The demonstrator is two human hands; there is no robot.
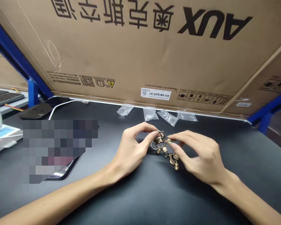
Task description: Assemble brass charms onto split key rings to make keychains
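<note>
Bare black tabletop (154,193) in front, plastic bags (150,113) along the back, cardboard box (140,62) walling off beyond

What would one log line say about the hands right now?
left hand: pinches brass charm cluster | right hand: pinches same cluster | surface: black table | behind: clear bags, cardboard box
</note>
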